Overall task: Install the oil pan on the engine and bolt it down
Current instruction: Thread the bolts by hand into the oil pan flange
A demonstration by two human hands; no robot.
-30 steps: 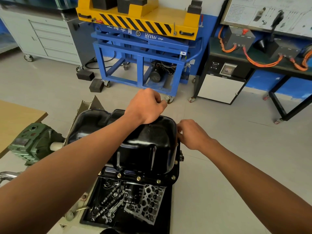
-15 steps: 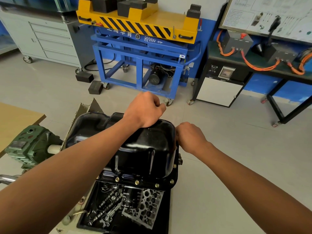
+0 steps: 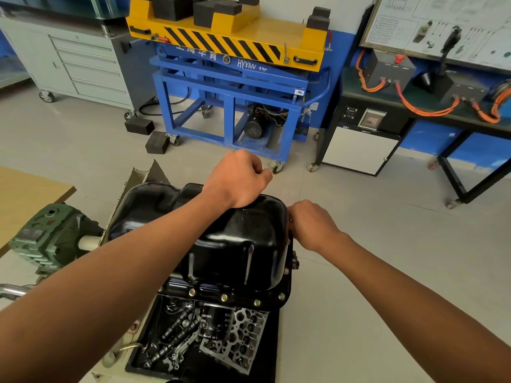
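Oil pan point(image 3: 237, 244) — stiff, glossy steel, likely slippery, best held by its flange point(image 3: 240, 293) — sits beneath the left grip point(image 3: 237, 181), which curls past its far edge; right grip point(image 3: 309, 225) curls just beside it. Pinching what, I cannot tell.

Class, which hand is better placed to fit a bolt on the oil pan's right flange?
Right. The right hand is at that flange; the left hand lies over the oil pan's far edge.
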